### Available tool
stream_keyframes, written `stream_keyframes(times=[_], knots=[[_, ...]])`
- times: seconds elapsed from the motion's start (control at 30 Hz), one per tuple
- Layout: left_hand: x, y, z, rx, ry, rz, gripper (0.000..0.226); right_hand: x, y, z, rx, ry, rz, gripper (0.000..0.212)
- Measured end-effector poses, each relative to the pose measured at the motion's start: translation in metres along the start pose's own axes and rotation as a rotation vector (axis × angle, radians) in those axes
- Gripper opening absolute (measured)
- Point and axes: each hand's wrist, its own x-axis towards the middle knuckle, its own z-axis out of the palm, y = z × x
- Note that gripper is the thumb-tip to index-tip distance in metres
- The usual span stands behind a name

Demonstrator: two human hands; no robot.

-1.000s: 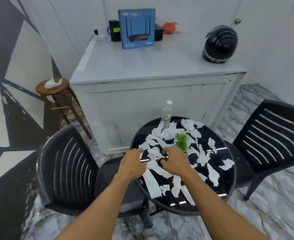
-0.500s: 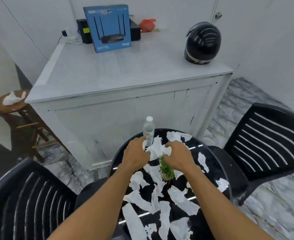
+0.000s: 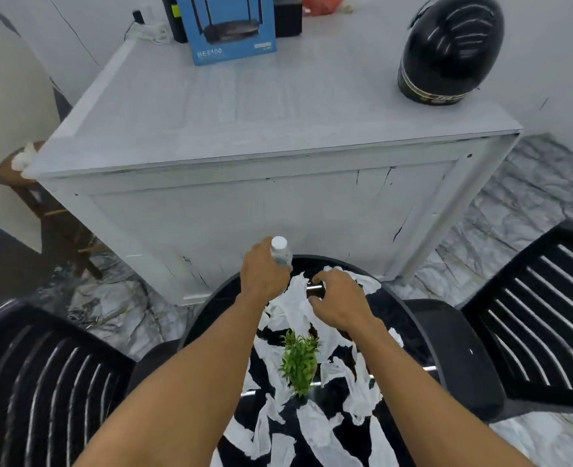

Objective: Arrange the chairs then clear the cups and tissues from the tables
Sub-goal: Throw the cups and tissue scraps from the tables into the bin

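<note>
**Left hand on the bottle, right hand over the tissues**

Here I am looking down at a round black table (image 3: 409,318) that is lying strewn with torn white tissues (image 3: 291,308), most of them scattered from the far rim down to the near edge. My left hand (image 3: 261,274) is wrapping its fingers around a clear water bottle (image 3: 281,252) with a white cap, which is standing upright at the far edge of the table, close to the white cabinet (image 3: 244,197). My right hand (image 3: 340,303) is hovering just beside it over the tissue heap, its fingers curled and slightly parted; I cannot tell whether they are pinching any paper. A small green plant (image 3: 300,360) is sitting in the middle of the table, between my forearms. Black slatted chairs are standing on both sides: one at the left (image 3: 42,382), one at the right (image 3: 541,318). On the cabinet a black helmet (image 3: 446,52) and a blue router box (image 3: 231,28) are resting well apart.
</note>
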Motion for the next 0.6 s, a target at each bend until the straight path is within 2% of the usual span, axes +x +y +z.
stream_keyframes(times=[0.13, 0.27, 0.43, 0.6], knots=[[-0.006, -0.007, 0.003, -0.055, 0.078, -0.012, 0.034, 0.002, 0.004, 0.008, -0.005, -0.052, -0.008, 0.037], [-0.020, -0.025, -0.030, -0.142, 0.164, -0.050, 0.046, 0.008, -0.018, 0.008, -0.014, -0.073, -0.064, 0.043], [-0.057, -0.058, -0.100, -0.246, 0.338, -0.098, 0.056, 0.004, -0.086, 0.015, -0.027, -0.076, -0.200, 0.045], [-0.124, -0.111, -0.178, -0.303, 0.510, -0.121, 0.053, -0.038, -0.175, 0.046, -0.054, -0.113, -0.365, 0.042]])
